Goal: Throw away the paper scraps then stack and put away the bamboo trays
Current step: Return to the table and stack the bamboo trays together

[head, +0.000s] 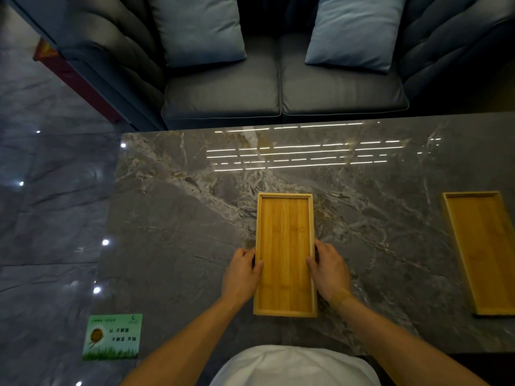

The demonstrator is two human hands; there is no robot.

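A white shirt (pixel 295 366) fills the bottom edge, and two bare forearms reach forward from it over the grey marbled desk (pixel 172 218). The left hand (pixel 242 274) holds the left long side of a bamboo tray (pixel 284 254), thumb hooked over the rim and fingers curled against the outer wall. The right hand (pixel 330 270) does the same on the right long side, so each grip is closed on the tray. A tan band (pixel 341 298) sits on the right wrist. The tray lies lengthwise, pointing away from the person, near the desk's front edge; whether it rests flat or is slightly lifted cannot be told. A second bamboo tray (pixel 485 252) lies well apart to the right, slightly angled, partly cut off by the picture's edge. Near the desk's front left corner lies a green card (pixel 113 337) with printed characters. Beyond the desk stands a dark sofa (pixel 278 90) with two blue cushions (pixel 200 26).
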